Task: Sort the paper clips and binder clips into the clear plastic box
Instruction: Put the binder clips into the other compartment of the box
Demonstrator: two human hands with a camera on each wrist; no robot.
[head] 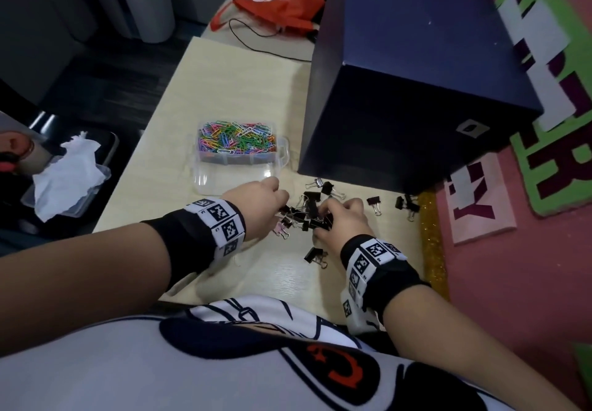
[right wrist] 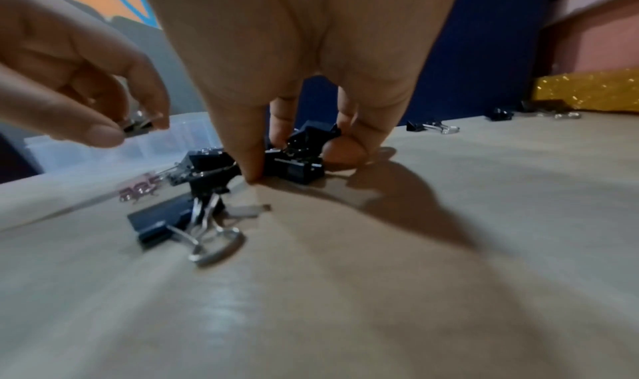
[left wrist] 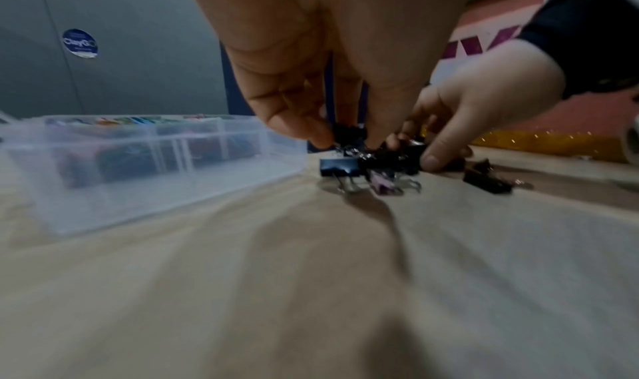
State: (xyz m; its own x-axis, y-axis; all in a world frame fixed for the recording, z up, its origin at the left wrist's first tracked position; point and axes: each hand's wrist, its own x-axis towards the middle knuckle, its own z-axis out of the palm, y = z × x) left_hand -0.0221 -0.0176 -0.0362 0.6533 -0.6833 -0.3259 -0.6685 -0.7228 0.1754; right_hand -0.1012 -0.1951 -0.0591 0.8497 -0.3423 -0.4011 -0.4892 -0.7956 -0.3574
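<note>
A clear plastic box [head: 205, 183] stands on the light wooden table; its far compartment is full of coloured paper clips [head: 237, 137] and the near one shows nothing inside. Black binder clips [head: 307, 218] lie heaped just right of it, with one pink clip [head: 282, 228] at the heap's left. My left hand [head: 283, 205] reaches into the heap and pinches a binder clip [right wrist: 138, 123] by its silver handle. My right hand [head: 320, 217] is curled over the heap's right side, fingers [right wrist: 249, 163] and thumb gripping black binder clips [right wrist: 297, 163]. The box [left wrist: 138, 193] sits left of both hands.
A big dark blue box [head: 416, 90] stands right behind the clips. Loose binder clips lie near it [head: 407, 205] and by my right wrist [head: 315, 255]. A gold glitter strip [head: 432, 244] edges the table on the right. A container with tissue [head: 67, 180] sits off the left edge.
</note>
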